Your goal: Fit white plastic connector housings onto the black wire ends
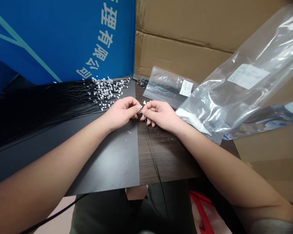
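Note:
My left hand (122,112) and my right hand (158,114) meet above the dark table (171,156), fingertips pinched together on a tiny white connector piece (140,110). A thin black wire (154,159) runs from that pinch down toward my lap. To the left lies a bundle of black wires (44,104) with several small white tips (106,89) fanned out on a black sheet (104,162).
A large clear plastic bag (246,71) holding small white parts leans at the right. A smaller clear labelled bag (168,86) lies behind my hands. A blue printed panel (63,35) and cardboard boxes (185,35) stand at the back. Something red (202,211) sits below the table edge.

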The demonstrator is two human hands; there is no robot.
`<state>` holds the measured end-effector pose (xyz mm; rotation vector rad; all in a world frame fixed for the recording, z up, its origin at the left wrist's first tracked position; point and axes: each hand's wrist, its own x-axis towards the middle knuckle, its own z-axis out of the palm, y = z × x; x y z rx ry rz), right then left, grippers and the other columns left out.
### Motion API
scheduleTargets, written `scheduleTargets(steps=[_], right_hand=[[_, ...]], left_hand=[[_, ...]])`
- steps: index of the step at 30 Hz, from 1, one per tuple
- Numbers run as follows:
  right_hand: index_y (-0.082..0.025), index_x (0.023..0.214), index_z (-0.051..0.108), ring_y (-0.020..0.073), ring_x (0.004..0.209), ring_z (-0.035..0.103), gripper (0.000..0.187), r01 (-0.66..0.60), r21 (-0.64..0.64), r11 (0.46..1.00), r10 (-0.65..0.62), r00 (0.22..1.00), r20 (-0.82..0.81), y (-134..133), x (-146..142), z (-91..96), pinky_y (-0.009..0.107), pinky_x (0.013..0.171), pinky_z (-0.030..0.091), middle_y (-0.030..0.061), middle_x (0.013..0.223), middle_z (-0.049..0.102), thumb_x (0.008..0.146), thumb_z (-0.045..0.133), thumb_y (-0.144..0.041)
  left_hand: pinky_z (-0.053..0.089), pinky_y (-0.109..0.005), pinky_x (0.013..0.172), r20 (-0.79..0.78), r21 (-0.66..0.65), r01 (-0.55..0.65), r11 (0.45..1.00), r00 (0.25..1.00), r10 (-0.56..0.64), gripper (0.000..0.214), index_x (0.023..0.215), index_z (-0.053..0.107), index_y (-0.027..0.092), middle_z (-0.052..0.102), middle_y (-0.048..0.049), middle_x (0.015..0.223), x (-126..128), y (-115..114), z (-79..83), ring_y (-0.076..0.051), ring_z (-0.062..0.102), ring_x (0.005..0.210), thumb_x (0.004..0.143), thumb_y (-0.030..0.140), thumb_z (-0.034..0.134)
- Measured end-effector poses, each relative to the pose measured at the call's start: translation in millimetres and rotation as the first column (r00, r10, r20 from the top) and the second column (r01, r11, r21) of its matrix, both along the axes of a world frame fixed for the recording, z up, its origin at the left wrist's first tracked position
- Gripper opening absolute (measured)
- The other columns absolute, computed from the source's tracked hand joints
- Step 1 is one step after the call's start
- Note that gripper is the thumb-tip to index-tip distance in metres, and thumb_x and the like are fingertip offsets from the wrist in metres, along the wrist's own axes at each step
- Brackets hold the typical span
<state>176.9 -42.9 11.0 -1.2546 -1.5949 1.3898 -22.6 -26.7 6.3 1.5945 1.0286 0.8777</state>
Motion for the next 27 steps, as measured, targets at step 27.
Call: scheduleTargets(steps=[27], right_hand=[[-0.018, 0.09, 0.065, 0.0078, 0.055, 0.062, 0.008, -0.001, -0.003, 1.0, 0.001, 0.999, 0.051, -1.7, -0.5, 1.6, 0.017, 0.044, 0.046, 0.0019, 0.078, 0.076, 0.098, 0.066, -0.016]], left_hand=[[0.048, -0.028, 0.068, -0.034, 0.023, 0.007, 1.0, 0.999, -0.006, 0.023, 0.09, 0.066, 0.016, 0.068, -0.0023, 0.077, -0.9, 1.3, -1.9, -0.014, 0.062, 0.069, 0.093, 0.039, 0.072]])
